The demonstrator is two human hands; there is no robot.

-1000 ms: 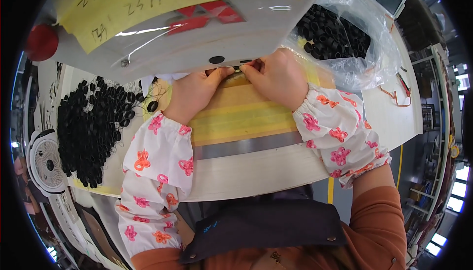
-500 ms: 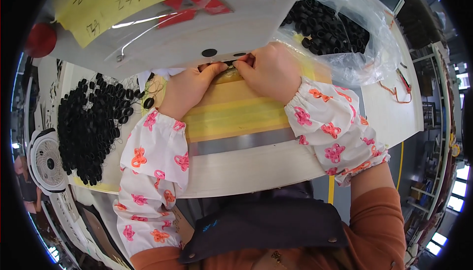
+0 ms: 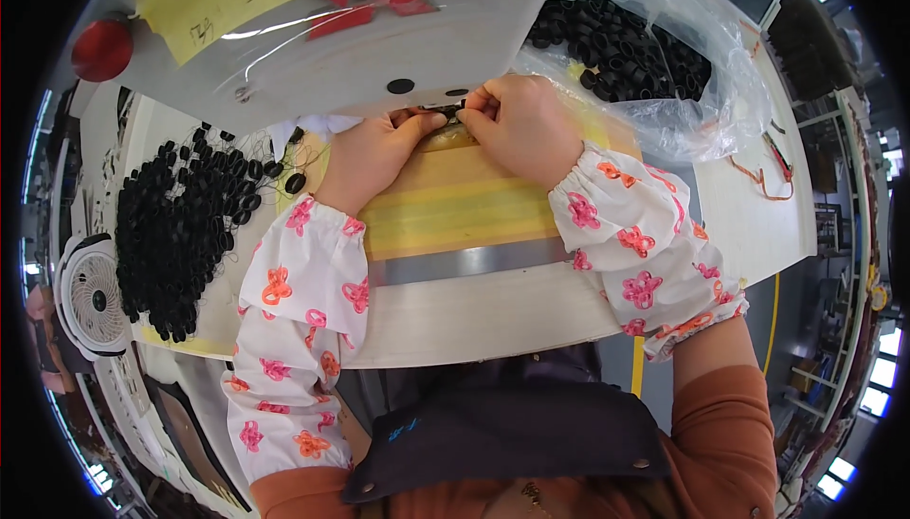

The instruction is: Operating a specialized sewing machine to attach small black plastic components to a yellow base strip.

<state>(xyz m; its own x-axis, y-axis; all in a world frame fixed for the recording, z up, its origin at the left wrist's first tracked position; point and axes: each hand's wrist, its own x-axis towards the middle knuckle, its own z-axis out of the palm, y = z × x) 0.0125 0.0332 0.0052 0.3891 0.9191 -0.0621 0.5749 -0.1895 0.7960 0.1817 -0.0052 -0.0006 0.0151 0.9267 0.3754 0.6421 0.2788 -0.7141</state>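
Note:
My left hand (image 3: pixel 373 156) and my right hand (image 3: pixel 527 128) meet under the pale grey head of what looks like a sewing machine (image 3: pixel 332 73). Between their thumbs and fingertips is a small black band-like piece (image 3: pixel 454 113), mostly hidden by the fingers and the machine. Both hands are closed in a pinch on it, the left from one side and the right from the other. Beneath them, yellow and tan tape covers the work surface (image 3: pixel 455 206). White flowered sleeves cover both forearms.
Left lies a heap of black loops (image 3: pixel 180 235) with loose threads. More black loops (image 3: pixel 626 54) fill a clear plastic bag (image 3: pixel 730 107) at the far right. A white fan (image 3: pixel 95 296) stands beyond the left table edge. An orange cord (image 3: pixel 763 182) lies on the right.
My left hand has shifted slightly right relative to the machine. My right fingers are more curled and raised, and a bit more of the black piece shows. The whole view has shifted slightly.

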